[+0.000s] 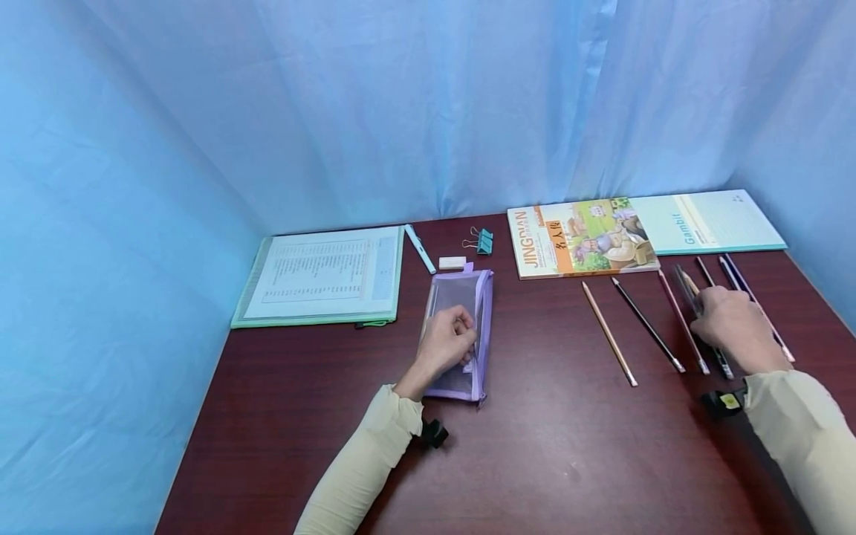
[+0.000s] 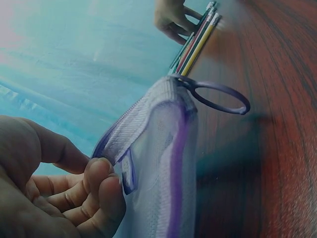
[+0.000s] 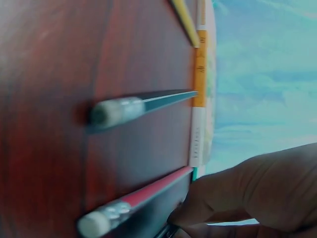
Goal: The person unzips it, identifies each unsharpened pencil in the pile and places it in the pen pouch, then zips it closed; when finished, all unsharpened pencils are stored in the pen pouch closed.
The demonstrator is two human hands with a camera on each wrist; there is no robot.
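Observation:
My left hand (image 1: 449, 338) pinches the zipper edge of a purple mesh pencil case (image 1: 487, 312), between thumb and fingertips in the left wrist view. The case lies flat on the table, its ring-shaped zipper pull (image 2: 223, 96) hanging at the end. To the right, my right hand (image 1: 732, 327) reaches down over a row of pencils and pinches a dark pencil (image 3: 168, 231), mostly hidden by the fingers. Left of this hand lie a red pencil (image 1: 682, 323), a black pencil (image 1: 647, 325) and a yellow pencil (image 1: 608, 333), white erasers toward me.
Behind the pencils lie an illustrated book (image 1: 585, 238) and a pale green notebook (image 1: 712, 221). Near the case are a white eraser (image 1: 452, 262), teal binder clips (image 1: 484, 241) and a light blue pen (image 1: 420, 249). A document pouch (image 1: 317, 275) lies at left; blue curtains (image 1: 401, 111) enclose the table.

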